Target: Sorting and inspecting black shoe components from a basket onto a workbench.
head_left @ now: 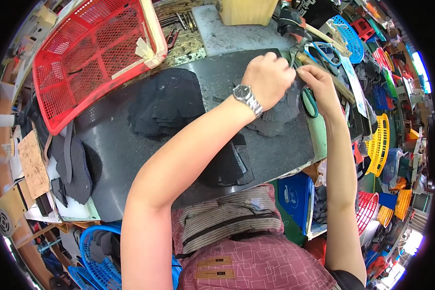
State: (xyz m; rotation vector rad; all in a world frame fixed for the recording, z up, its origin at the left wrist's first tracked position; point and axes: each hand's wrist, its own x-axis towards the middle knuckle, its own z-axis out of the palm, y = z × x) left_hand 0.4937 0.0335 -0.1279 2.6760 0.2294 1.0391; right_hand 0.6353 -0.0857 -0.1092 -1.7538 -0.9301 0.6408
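Observation:
My left hand [268,79], with a steel watch [246,96] on its wrist, is stretched across to the far right of the dark work board [116,169]. Its fingers are curled closed. Close beside it, my right hand [319,84] has thumb and fingers pinched together; what either hand holds is too small or hidden to make out. Beneath my left hand spreads a fanned pile of dark grey cut pieces [280,113]. Green-handled scissors [310,102] are just below my right hand's fingers. Left of my forearm lies a stack of black cut pieces [166,101].
A red plastic basket [94,48] stands at the far left. Behind the board are a grey slab [212,31] and a yellowish block [246,12]. Blue-handled scissors [326,53] and tools crowd the right. A small black stack [232,164] sits near the front edge.

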